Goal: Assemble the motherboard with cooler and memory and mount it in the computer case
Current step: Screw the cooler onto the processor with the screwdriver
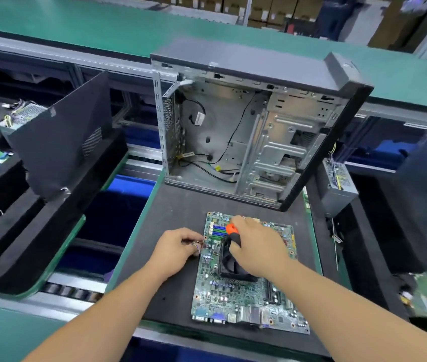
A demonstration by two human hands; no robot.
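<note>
Forearms come in from bottom of frame, both hands over the motherboard (249, 291), which lies flat on the dark mat (181, 205) at lower centre. Right hand (255, 248) is clamped round a screwdriver (233, 232) with orange-and-black handle, tip down at the cooler (233, 267), a black fan block sitting mid-board. Left hand (178, 248) pinches a small bundle of wires (197, 245) at the board's left edge; I can't tell if it's plugged in yet.

Blue memory slots (218, 229) sit just beyond the cooler, toward top of board. Computer case (256, 131) stands open at upper centre, well apart from the board, loose cables inside.

My read on handling: board is light but thin and flexy, and fragile on the component side. I'd lift it by bare edges, or with support near the cooler, since that's likely where the weight sits. Avoid the rear ports at the bottom edge as a handle, and keep off the capacitors. Screwdriver slip onto the traces is the main risk now.
</note>
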